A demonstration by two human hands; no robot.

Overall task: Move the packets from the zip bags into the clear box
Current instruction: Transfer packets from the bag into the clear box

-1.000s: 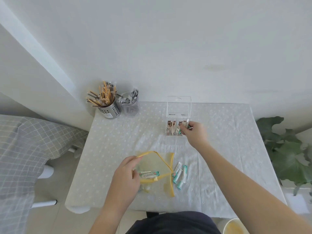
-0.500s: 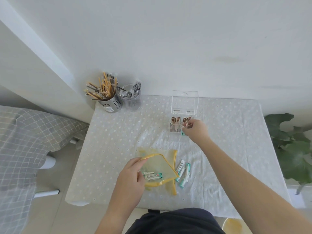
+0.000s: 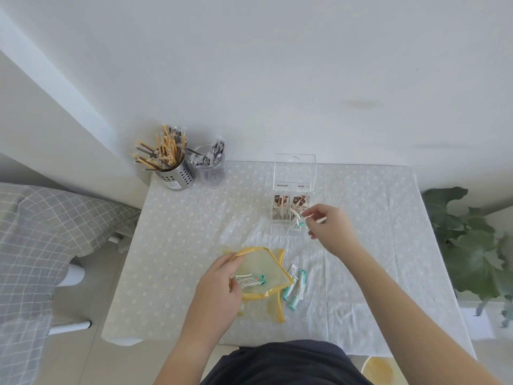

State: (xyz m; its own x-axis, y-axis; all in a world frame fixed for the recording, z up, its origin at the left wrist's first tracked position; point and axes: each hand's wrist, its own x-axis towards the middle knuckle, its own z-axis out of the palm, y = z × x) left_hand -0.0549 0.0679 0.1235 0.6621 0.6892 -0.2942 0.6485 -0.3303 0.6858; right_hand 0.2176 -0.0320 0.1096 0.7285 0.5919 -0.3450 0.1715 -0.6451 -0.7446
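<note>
A white eyelet-dotted tablecloth [image 3: 194,245] carries the clear acrylic box [image 3: 279,228], lid raised. At its front-right corner the right hand [image 3: 330,226] touches a white teal-tipped packet [image 3: 300,221]; whether it is grasped is unclear. In front of the box, the left hand [image 3: 219,282] pinches the yellow-edged mesh zip bag [image 3: 268,261], which holds one flat packet.

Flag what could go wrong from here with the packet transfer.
1. The teal-tipped white packet at the fingertips of the right hand sits at the front right corner of the clear acrylic box, seemingly not fully in; it may drop outside.
2. Loose teal-ended packets lie beside the yellow-edged mesh zip bag; the right forearm could sweep them off on its way back.
3. The left hand holds the bag's edge lifted; the packet inside could slide out.
</note>
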